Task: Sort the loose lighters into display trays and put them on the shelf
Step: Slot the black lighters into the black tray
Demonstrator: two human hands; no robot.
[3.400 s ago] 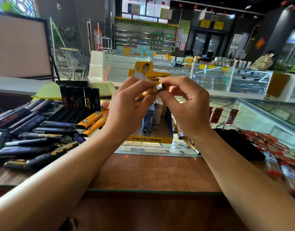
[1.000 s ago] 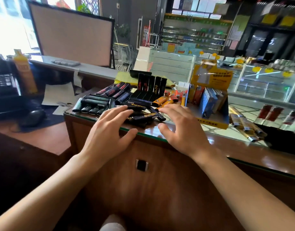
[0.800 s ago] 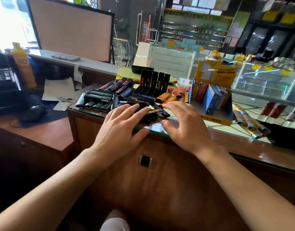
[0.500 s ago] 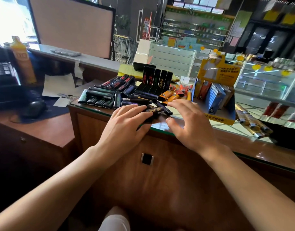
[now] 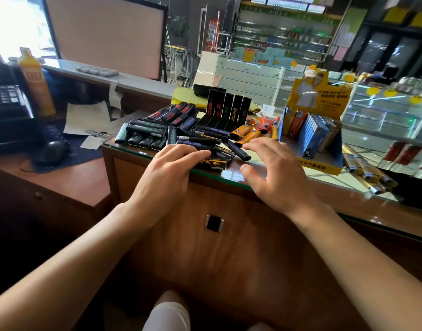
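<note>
A heap of loose black lighters (image 5: 186,137) lies on the glass counter top (image 5: 231,174). Some stand upright in a black tray (image 5: 226,108) behind the heap. Loose orange lighters (image 5: 245,133) lie to the right of the black ones. A yellow and blue display tray (image 5: 324,163) holds rows of blue and orange lighters. My left hand (image 5: 167,177) reaches over the counter's near edge, its straight fingers on the nearest black lighters. My right hand (image 5: 274,173) hovers with spread, slightly bent fingers beside the heap and holds nothing.
Gold lighters (image 5: 365,168) and red packs (image 5: 400,154) lie right of the yellow tray. At left are a lower wooden desk (image 5: 69,180), a computer mouse (image 5: 51,151), papers and a yellow bottle (image 5: 36,84). A glass showcase (image 5: 384,113) stands behind.
Earlier both hands held an orange lighter up before the yellow tray. Since then the view has swung left and both empty hands have moved forward onto the heap of black lighters.
</note>
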